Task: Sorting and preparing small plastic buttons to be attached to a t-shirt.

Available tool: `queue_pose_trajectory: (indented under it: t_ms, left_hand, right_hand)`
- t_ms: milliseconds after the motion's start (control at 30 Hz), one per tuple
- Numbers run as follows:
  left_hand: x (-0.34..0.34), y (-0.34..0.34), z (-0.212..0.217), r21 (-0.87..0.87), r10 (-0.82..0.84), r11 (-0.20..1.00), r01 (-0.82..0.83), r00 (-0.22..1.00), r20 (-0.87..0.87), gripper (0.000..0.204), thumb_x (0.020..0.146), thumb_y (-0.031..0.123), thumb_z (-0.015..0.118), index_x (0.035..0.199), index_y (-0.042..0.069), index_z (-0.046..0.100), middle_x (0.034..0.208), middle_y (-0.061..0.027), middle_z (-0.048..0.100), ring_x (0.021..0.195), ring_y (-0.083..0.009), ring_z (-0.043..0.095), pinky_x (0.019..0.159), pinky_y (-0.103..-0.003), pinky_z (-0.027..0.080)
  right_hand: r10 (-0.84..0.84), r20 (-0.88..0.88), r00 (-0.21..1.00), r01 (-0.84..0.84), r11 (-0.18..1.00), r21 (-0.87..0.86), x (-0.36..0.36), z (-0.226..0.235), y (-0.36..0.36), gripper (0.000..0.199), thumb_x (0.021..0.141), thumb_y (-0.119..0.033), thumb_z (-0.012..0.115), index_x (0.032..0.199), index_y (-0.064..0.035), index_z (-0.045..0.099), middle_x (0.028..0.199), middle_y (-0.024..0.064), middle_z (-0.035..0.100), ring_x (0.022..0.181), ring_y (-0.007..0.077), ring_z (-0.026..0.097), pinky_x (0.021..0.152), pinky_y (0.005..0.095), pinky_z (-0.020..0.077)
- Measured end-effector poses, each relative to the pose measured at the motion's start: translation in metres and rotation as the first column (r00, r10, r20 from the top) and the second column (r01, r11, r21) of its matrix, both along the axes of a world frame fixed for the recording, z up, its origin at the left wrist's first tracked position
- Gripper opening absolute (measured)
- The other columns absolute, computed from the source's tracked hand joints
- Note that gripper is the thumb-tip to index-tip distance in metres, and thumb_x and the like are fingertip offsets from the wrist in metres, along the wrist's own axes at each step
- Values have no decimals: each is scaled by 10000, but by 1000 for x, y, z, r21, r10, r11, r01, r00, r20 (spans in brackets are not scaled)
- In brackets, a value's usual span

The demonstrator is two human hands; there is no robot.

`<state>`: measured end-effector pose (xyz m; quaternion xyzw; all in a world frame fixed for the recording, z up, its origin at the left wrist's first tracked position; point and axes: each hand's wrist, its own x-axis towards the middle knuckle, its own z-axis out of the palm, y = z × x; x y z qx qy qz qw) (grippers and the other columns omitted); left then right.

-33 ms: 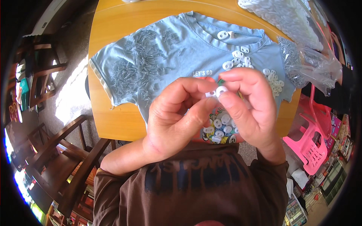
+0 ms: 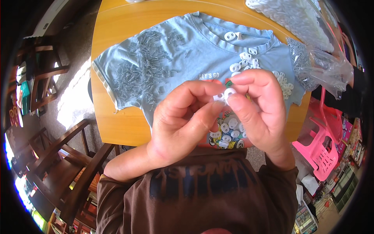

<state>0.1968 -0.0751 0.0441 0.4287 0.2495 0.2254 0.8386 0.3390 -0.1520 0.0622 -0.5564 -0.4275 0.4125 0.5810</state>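
Both hands meet over a light blue T-shirt (image 2: 187,58) spread on the table. Between the thumb and index finger of my left hand (image 2: 183,121) is a small white plastic piece, apparently a cord lock (image 2: 219,96). My right hand (image 2: 259,111) pinches a white rounded piece with a hole (image 2: 229,93) right beside it; whether the two are joined, I cannot tell. Several white two-hole cord locks (image 2: 225,128) lie on the shirt below my hands, partly hidden by them. More cord locks (image 2: 245,62) are scattered near the collar. Many small metal springs (image 2: 144,66) cover the shirt's left side.
A see-through bag (image 2: 327,64) and a heap of springs (image 2: 298,54) lie at the table's right. Behind them is a large bag of white pieces (image 2: 292,19). The wooden table (image 2: 120,126) has wooden chairs (image 2: 74,156) to its left and a pink plastic chair (image 2: 321,144) to its right.
The right index fingertip has shifted very slightly to the right, away from the white pieces. Both hands otherwise keep their hold.
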Motion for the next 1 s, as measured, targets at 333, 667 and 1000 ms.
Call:
queue_pose_trajectory:
  t_ms: [333, 667, 1000]
  left_hand:
    - [-2, 4, 3, -30, -66, 997, 66, 998, -2, 264, 870, -32, 503, 1132, -16, 474, 908, -62, 610, 636, -53, 535, 555, -170, 453]
    - [-3, 0, 5, -100, -47, 994, 52, 998, 52, 304, 869, -27, 513, 1168, -24, 460, 928, -85, 610, 645, -75, 564, 559, -178, 471]
    - [-10, -1, 0, -97, -124, 986, 137, 984, 126, 395, 884, -30, 480, 1270, -13, 400, 1046, -121, 568, 679, -115, 590, 607, -215, 501]
  right_hand:
    - [-26, 49, 998, 27, 1000, -14, -2, -3, -4, 94, 889, -43, 506, 962, 15, 499, 864, 87, 565, 716, 102, 590, 627, 227, 477]
    - [-16, 338, 941, -37, 988, 151, 5, -7, -1, 230, 819, -49, 591, 1028, 18, 522, 868, 117, 566, 705, 196, 548, 598, 279, 444]
    - [-46, 464, 884, -72, 970, 233, 2, -7, -1, 342, 770, -70, 652, 1073, 16, 518, 947, 140, 584, 738, 214, 566, 613, 300, 467]
